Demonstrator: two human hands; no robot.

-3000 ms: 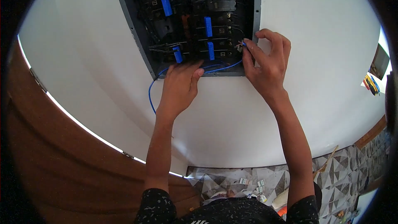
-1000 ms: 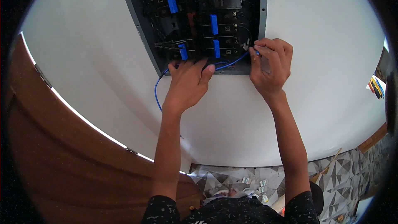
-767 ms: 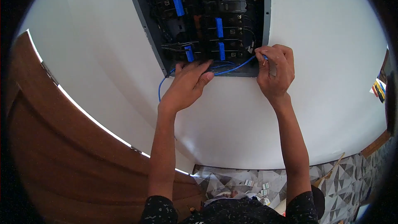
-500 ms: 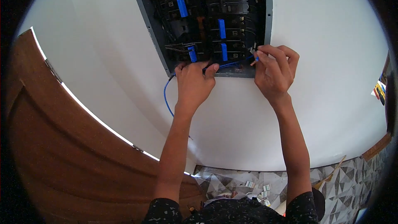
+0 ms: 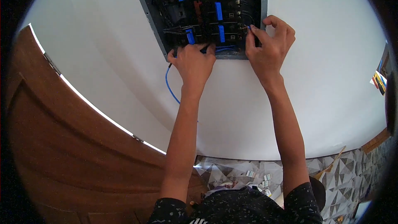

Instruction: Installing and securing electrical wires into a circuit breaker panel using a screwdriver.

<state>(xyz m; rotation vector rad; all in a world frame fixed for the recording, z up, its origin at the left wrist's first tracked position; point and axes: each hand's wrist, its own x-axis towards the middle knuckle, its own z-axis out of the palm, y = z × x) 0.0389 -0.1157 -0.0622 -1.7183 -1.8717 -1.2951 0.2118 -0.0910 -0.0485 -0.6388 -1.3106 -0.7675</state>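
An open electrical panel [image 5: 154, 25] is set in a white wall, with black breakers [image 5: 230, 0] and blue tags inside. A blue wire [image 5: 169, 85] hangs from the panel's lower left corner and loops down the wall. My left hand [image 5: 192, 64] is at the panel's bottom edge, fingers closed on the blue wire. My right hand [image 5: 267, 45] is at the lower right corner, pinching the wire's other end between thumb and forefinger beside a breaker.
A brown wooden door [image 5: 62, 149] fills the left side. Below, the floor [image 5: 340, 170] has grey patterned tiles with small paper scraps and a plastic bag [image 5: 224, 172] lying on it. Coloured items [image 5: 379, 79] sit at the far right.
The view has shifted so the panel sits higher. My left hand has closed on the wire at the bottom edge, and my right hand has moved up to the lower right breaker.
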